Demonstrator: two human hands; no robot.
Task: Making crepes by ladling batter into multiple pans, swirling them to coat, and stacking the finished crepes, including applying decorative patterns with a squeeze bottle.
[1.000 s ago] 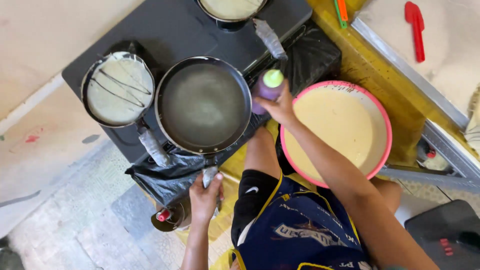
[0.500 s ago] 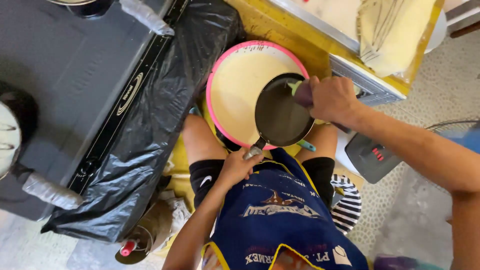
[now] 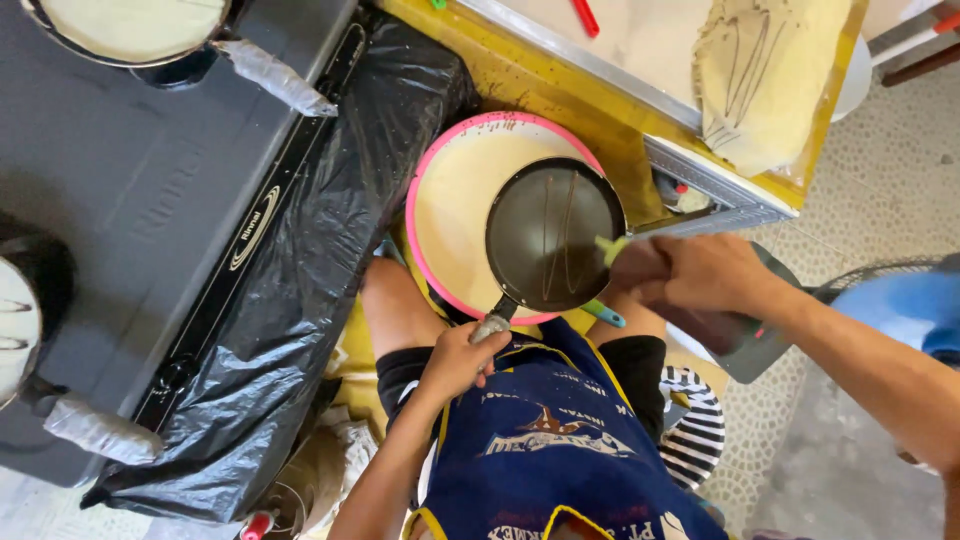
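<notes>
Holding dark frying pan (image 3: 553,236) by handle, left hand (image 3: 458,360) clenched, pan above pink-rimmed batter bowl (image 3: 450,210); right hand (image 3: 690,272) gripping green-tipped squeeze bottle (image 3: 612,250) at pan's right rim, brown lines across pan.

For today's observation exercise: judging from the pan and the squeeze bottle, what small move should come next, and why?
Probably keep squeezing lines: the left hand holds the dark pan over the pink basin of batter, the right hand tips the green-nozzled bottle at its rim, and only a few streaks cross it.

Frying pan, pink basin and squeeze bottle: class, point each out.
frying pan (image 3: 555,235), head view, dark inner base.
pink basin (image 3: 413,200), head view, left rim.
squeeze bottle (image 3: 610,248), head view, green nozzle.
</notes>
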